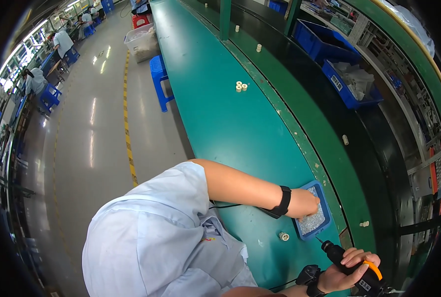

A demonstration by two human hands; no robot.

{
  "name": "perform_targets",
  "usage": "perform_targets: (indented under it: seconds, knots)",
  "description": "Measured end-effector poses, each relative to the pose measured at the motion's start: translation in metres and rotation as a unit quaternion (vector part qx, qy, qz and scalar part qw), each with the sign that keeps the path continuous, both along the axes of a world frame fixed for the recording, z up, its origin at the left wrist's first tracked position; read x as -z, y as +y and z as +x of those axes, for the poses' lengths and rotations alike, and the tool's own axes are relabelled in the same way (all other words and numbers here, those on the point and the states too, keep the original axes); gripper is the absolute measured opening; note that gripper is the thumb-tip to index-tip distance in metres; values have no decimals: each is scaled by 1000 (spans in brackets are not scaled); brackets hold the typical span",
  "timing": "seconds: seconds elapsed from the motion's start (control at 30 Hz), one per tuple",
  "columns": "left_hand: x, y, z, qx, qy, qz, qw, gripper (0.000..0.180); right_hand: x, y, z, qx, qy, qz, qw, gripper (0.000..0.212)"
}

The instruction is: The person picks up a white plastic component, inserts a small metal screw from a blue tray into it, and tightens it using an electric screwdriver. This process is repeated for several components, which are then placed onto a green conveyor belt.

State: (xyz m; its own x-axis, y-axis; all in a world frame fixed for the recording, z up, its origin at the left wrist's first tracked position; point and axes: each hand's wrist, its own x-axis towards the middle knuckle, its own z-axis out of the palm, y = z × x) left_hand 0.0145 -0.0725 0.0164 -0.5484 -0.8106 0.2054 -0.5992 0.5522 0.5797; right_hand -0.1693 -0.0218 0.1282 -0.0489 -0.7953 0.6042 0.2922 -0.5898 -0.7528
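Note:
My left hand reaches into a shallow blue tray of small silvery metal pieces. Its fingers are curled down among them; whatever they pinch is hidden. In my right hand lies a black electric screwdriver with an orange part, its thin bit pointing toward the tray's near edge. The fingers are wrapped round its body. A short round part, cream with a metallic look, stands on the green bench beside the tray, touched by neither hand.
Several cream cylinders stand farther up the green bench. More, such as one cylinder, lie along the dark conveyor strip. Blue bins sit at the right; a blue stool stands in the aisle. People work far left.

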Motion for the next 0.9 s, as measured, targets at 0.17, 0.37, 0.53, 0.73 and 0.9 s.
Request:
perform_targets:
  seconds: [0.17, 0.37, 0.53, 0.73, 0.9]
  knots:
    - [1, -15, -1, 49, -23, 136, 989, 11, -9, -2, 5, -24, 35, -43, 998, 18]
    - [20, -17, 2, -29, 117, 40, 992, 8, -8, -2, 9, -27, 18, -32, 999, 17]
    - [21, -11, 0, -61, 176, -58, 981, 8, -6, -3, 11, -25, 25, -23, 999, 18]
    - [0, 3, 2, -48, 148, -11, 988, 10, -5, -3, 11, -26, 20, -14, 999, 18]
    - [4, 10, -6, -11, 222, 0, 975, 12, 9, -3, 7, 15, 0, 19, 1000, 19]
